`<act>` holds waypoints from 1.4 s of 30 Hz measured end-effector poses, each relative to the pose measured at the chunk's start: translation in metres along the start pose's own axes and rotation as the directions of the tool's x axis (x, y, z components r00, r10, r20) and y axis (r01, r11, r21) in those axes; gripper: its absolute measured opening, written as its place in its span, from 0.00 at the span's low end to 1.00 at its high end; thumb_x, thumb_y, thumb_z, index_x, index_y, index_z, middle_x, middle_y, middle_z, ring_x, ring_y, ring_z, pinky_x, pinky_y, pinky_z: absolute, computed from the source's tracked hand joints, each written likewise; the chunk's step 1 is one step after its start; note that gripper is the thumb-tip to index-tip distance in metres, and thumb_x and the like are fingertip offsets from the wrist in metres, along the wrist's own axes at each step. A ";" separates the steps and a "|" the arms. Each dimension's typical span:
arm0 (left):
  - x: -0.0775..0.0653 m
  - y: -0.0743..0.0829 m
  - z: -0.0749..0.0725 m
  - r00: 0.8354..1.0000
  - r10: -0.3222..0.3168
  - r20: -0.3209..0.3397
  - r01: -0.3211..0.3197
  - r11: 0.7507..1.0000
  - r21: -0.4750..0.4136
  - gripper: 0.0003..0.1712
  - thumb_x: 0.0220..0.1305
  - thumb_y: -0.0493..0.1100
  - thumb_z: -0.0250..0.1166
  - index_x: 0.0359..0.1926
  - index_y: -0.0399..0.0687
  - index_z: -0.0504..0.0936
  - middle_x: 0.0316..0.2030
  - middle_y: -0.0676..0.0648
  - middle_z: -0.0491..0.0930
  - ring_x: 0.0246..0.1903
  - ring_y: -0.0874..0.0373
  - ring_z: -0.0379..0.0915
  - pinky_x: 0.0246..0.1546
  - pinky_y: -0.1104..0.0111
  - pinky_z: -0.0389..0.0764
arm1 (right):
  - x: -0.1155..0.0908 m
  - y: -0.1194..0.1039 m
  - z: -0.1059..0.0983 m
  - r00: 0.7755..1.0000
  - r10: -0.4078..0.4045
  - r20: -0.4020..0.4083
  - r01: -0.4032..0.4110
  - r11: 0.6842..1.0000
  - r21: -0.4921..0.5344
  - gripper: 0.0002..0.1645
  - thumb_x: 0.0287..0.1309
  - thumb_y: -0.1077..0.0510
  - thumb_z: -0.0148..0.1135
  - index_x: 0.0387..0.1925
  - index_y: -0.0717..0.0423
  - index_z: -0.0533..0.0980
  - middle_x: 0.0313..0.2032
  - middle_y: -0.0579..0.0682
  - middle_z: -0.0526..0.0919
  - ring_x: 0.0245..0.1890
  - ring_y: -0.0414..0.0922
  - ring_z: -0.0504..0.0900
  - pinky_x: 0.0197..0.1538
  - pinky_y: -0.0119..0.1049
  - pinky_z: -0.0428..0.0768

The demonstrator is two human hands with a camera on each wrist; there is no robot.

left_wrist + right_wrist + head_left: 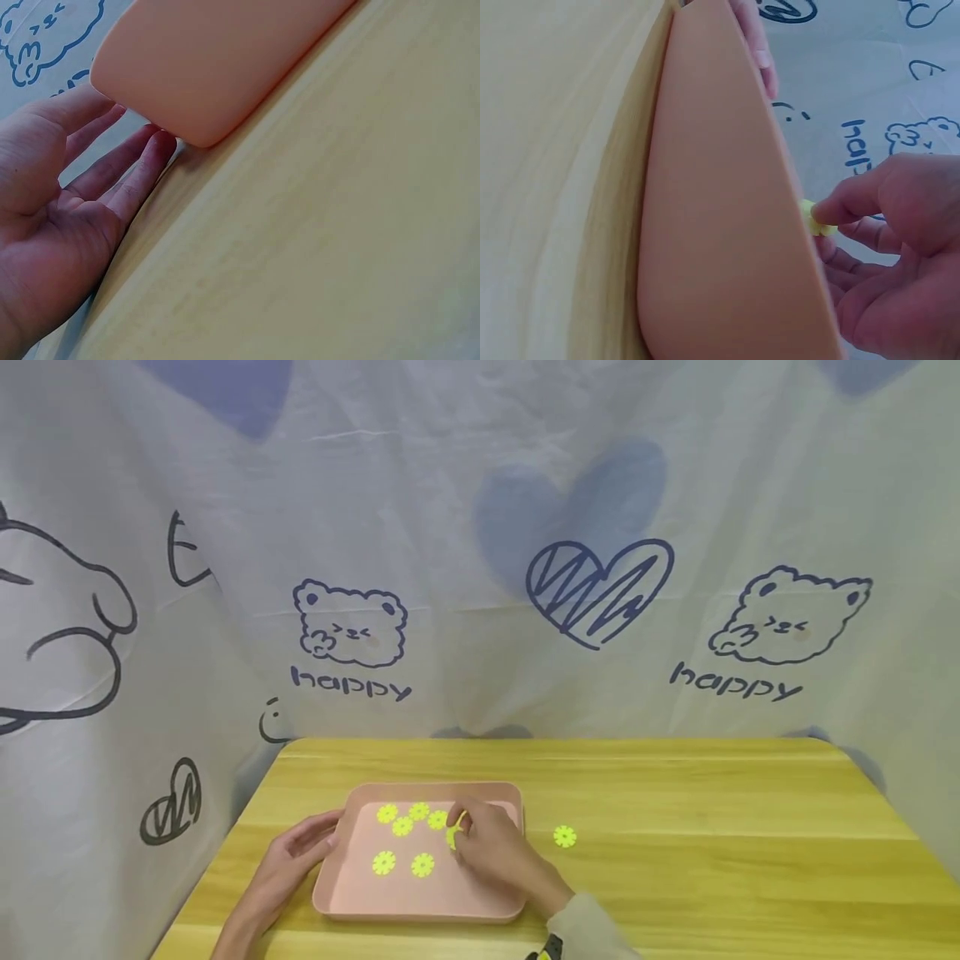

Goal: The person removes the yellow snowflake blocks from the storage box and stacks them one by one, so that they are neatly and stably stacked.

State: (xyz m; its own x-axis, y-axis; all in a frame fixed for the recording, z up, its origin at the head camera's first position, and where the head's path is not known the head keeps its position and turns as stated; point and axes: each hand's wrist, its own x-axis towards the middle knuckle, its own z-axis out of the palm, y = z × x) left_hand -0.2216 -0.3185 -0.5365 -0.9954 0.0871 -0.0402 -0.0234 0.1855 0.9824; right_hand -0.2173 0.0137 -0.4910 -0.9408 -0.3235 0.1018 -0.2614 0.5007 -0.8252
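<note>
My right hand (491, 843) reaches over the right part of a shallow pink tray (420, 906), pinching a yellow flower-shaped disc (817, 219) between thumb and fingertips. Its fingers cover part of that disc in the head view. Several similar notched yellow discs (384, 862) lie apart on the tray floor, mostly toward the back and left. At the tray's left side is my left hand (288, 856), its fingers loosely extended. The fingertips (161, 140) touch the tray's outer wall low down, and the thumb is up at the rim.
One more yellow disc (565, 836) lies on the wooden table (712, 860), just right of the tray. A pale cloth (465, 710) printed with hearts and bears hangs behind the table and along its left side. A dark watch (553, 947) shows at the right sleeve.
</note>
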 end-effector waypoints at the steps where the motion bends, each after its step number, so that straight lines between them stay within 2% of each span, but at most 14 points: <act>1: 0.002 0.000 0.000 1.000 0.001 0.005 -0.001 1.000 0.000 0.31 0.74 0.45 0.65 0.70 0.35 0.71 0.68 0.37 0.73 0.57 0.70 0.76 0.57 0.75 0.78 | -0.001 0.001 -0.003 1.000 -0.012 -0.006 0.012 1.000 0.017 0.14 0.55 0.74 0.59 0.41 0.57 0.78 0.29 0.47 0.76 0.22 0.37 0.76 0.24 0.28 0.75; 3: 0.005 0.000 0.001 1.000 0.000 0.011 0.000 1.000 0.001 0.31 0.74 0.45 0.66 0.71 0.36 0.71 0.68 0.36 0.72 0.57 0.70 0.76 0.57 0.76 0.77 | -0.002 0.002 -0.008 0.999 -0.033 -0.018 0.034 0.999 0.038 0.16 0.53 0.75 0.59 0.42 0.59 0.78 0.33 0.49 0.77 0.22 0.37 0.77 0.25 0.28 0.77; 7: 0.006 0.000 0.002 1.000 -0.006 0.006 0.006 1.000 0.008 0.31 0.73 0.45 0.66 0.70 0.35 0.71 0.68 0.37 0.73 0.57 0.70 0.76 0.57 0.75 0.78 | -0.008 0.003 -0.016 0.997 -0.061 -0.044 0.063 0.997 0.044 0.19 0.51 0.74 0.60 0.43 0.56 0.78 0.40 0.51 0.78 0.28 0.38 0.74 0.33 0.29 0.78; 15: 0.004 0.002 0.000 1.000 -0.008 0.000 0.008 1.000 0.014 0.31 0.73 0.45 0.66 0.70 0.35 0.72 0.67 0.37 0.73 0.56 0.70 0.76 0.57 0.76 0.77 | -0.021 0.005 -0.030 0.992 -0.083 -0.091 0.095 0.986 0.137 0.15 0.62 0.71 0.62 0.49 0.57 0.79 0.43 0.52 0.81 0.35 0.41 0.81 0.37 0.30 0.84; 20: 0.004 0.004 0.000 1.000 0.005 0.012 -0.006 1.000 0.012 0.31 0.74 0.44 0.65 0.70 0.33 0.71 0.67 0.36 0.73 0.56 0.70 0.76 0.57 0.76 0.77 | -0.028 0.006 -0.038 0.986 -0.099 -0.137 0.125 0.973 0.192 0.16 0.62 0.71 0.64 0.50 0.57 0.78 0.44 0.51 0.83 0.38 0.41 0.83 0.40 0.31 0.86; 23: 0.003 0.004 0.000 1.000 0.004 0.011 -0.004 1.000 0.005 0.30 0.73 0.43 0.65 0.70 0.33 0.71 0.67 0.36 0.74 0.56 0.70 0.76 0.56 0.76 0.78 | -0.033 0.005 -0.041 0.985 -0.087 -0.149 0.119 0.967 0.225 0.17 0.62 0.71 0.63 0.50 0.54 0.79 0.45 0.50 0.84 0.38 0.44 0.84 0.40 0.32 0.87; 26: 0.003 0.004 -0.001 1.000 0.000 0.013 0.000 1.000 -0.002 0.30 0.74 0.43 0.65 0.70 0.33 0.71 0.67 0.37 0.74 0.57 0.69 0.76 0.57 0.75 0.78 | -0.037 0.004 -0.044 0.988 -0.057 -0.142 0.097 0.951 0.292 0.16 0.64 0.71 0.62 0.49 0.52 0.79 0.44 0.52 0.82 0.35 0.49 0.86 0.37 0.39 0.89; 30: 0.003 0.004 -0.001 1.000 -0.006 0.002 0.006 1.000 -0.009 0.30 0.73 0.43 0.65 0.70 0.35 0.71 0.67 0.38 0.74 0.57 0.69 0.77 0.57 0.75 0.78 | -0.043 0.004 -0.046 0.993 -0.027 -0.118 0.071 0.920 0.385 0.12 0.67 0.70 0.61 0.49 0.57 0.79 0.44 0.58 0.80 0.32 0.53 0.88 0.35 0.45 0.89; 32: 0.002 0.003 -0.001 1.000 -0.006 -0.005 0.006 1.000 -0.010 0.30 0.73 0.43 0.66 0.70 0.35 0.72 0.67 0.38 0.74 0.57 0.68 0.77 0.56 0.74 0.79 | -0.046 0.005 -0.047 0.993 -0.018 -0.113 0.063 0.909 0.411 0.11 0.68 0.69 0.61 0.49 0.58 0.79 0.44 0.59 0.79 0.33 0.54 0.89 0.35 0.44 0.89; 38: 0.001 0.002 -0.002 1.000 -0.014 -0.002 0.014 1.000 -0.010 0.30 0.73 0.43 0.65 0.70 0.35 0.72 0.68 0.37 0.73 0.57 0.68 0.77 0.57 0.74 0.79 | -0.053 0.007 -0.053 0.993 0.017 -0.119 0.034 0.910 0.412 0.16 0.66 0.71 0.58 0.53 0.58 0.78 0.45 0.58 0.80 0.33 0.52 0.88 0.34 0.39 0.89; 42: 0.000 0.003 -0.001 1.000 -0.022 -0.012 0.022 1.000 -0.010 0.30 0.73 0.43 0.66 0.70 0.35 0.72 0.68 0.36 0.73 0.56 0.69 0.77 0.56 0.75 0.78 | -0.058 0.010 -0.059 0.990 0.031 -0.140 0.028 0.916 0.400 0.17 0.65 0.71 0.59 0.53 0.57 0.78 0.46 0.58 0.80 0.33 0.48 0.88 0.36 0.43 0.89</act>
State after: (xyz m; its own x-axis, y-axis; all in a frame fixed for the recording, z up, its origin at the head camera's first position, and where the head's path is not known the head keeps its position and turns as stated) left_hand -0.2222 -0.3184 -0.5336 -0.9957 0.0714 -0.0593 -0.0458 0.1773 0.9831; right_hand -0.1782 0.0842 -0.4721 -0.9694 -0.1923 0.1525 -0.1789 0.1283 -0.9755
